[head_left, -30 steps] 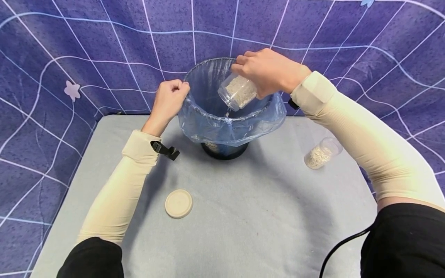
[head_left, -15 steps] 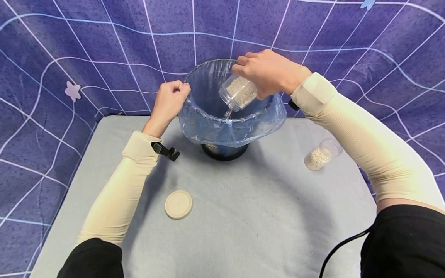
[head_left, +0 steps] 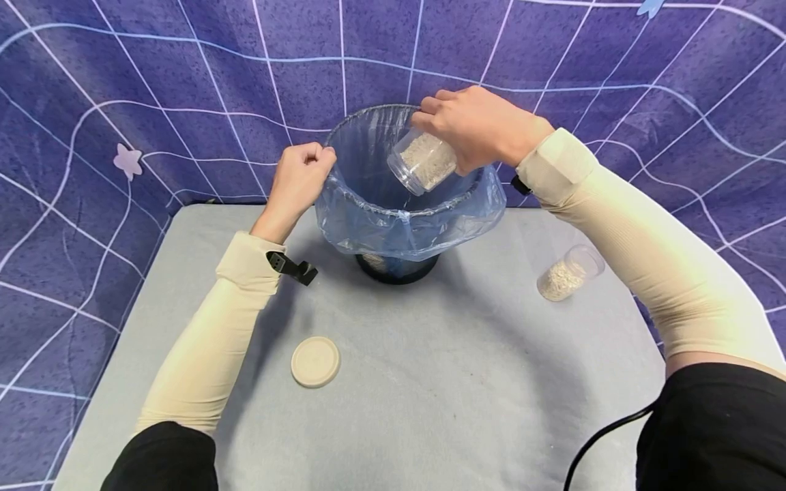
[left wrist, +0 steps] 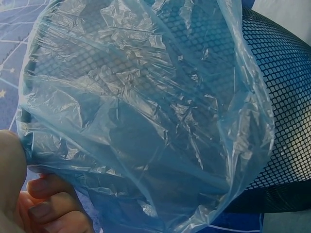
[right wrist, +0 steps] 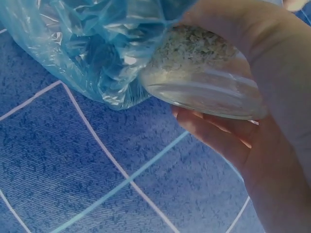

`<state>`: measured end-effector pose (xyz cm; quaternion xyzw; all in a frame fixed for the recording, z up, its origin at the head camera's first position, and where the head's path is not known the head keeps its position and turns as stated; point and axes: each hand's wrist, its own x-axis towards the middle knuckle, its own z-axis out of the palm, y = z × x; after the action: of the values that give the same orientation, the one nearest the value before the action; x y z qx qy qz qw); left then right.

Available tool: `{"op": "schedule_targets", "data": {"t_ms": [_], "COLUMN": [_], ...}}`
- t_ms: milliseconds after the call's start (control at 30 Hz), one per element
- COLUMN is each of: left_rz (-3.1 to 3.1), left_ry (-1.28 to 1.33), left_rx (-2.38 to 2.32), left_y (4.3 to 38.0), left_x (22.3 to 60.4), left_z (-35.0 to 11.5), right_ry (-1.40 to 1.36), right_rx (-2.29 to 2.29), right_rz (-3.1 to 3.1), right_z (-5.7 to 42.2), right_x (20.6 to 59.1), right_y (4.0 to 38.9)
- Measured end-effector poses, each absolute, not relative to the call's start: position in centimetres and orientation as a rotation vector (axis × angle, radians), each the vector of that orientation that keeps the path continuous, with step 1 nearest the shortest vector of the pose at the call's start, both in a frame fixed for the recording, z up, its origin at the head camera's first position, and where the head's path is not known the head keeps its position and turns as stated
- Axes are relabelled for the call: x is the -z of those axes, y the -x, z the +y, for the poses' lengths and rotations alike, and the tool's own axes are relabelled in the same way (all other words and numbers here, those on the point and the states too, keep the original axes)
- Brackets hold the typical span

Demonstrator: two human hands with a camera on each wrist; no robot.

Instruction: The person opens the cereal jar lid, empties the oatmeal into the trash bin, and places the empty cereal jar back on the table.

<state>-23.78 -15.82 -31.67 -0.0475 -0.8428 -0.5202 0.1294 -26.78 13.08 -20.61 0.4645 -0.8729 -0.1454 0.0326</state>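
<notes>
A black mesh wastebasket [left wrist: 291,107] stands at the table's far edge, lined with a blue plastic bag [head_left: 405,235] folded over its rim. My left hand [head_left: 301,177] pinches the lined rim on the left side; curled fingertips [left wrist: 53,199] show below the rim in the left wrist view. My right hand [head_left: 482,129] grips a clear jar [head_left: 424,162] of pale flakes, tilted mouth-down over the basket's opening. In the right wrist view the flakes [right wrist: 194,46] lie inside the jar, beyond its clear base. A few bits fall below the mouth.
A second clear jar [head_left: 568,274], partly filled with pale flakes, is on the table [head_left: 393,423] at the right. A round beige lid [head_left: 316,362] lies front left. Purple patterned cloth [head_left: 215,88] hangs behind, and a black cable [head_left: 604,431] runs at the lower right.
Half a second ago a thicker trickle of flakes dropped from the jar's mouth; now just a faint trace shows. Both hands stay almost where they were.
</notes>
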Motion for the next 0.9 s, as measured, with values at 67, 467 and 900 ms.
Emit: {"op": "schedule_targets", "data": {"t_ms": [67, 467, 900], "left_rz": [-2.447, -2.432, -2.434], "left_ry": [0.142, 0.153, 0.148], "left_rx": [1.515, 1.523, 1.52], "left_y": [23.82, 23.86, 23.8], "left_x": [31.64, 31.56, 31.74], "left_z": [-15.75, -15.62, -15.73], "right_ry": [-1.431, -1.436, -1.463], "right_rx": [0.455, 0.448, 0.47], "right_rz": [-2.691, -2.684, -2.643], "right_z": [13.18, 13.39, 13.23], "right_x": [20.66, 21.02, 20.67], "right_y": [26.7, 26.6, 26.68]}}
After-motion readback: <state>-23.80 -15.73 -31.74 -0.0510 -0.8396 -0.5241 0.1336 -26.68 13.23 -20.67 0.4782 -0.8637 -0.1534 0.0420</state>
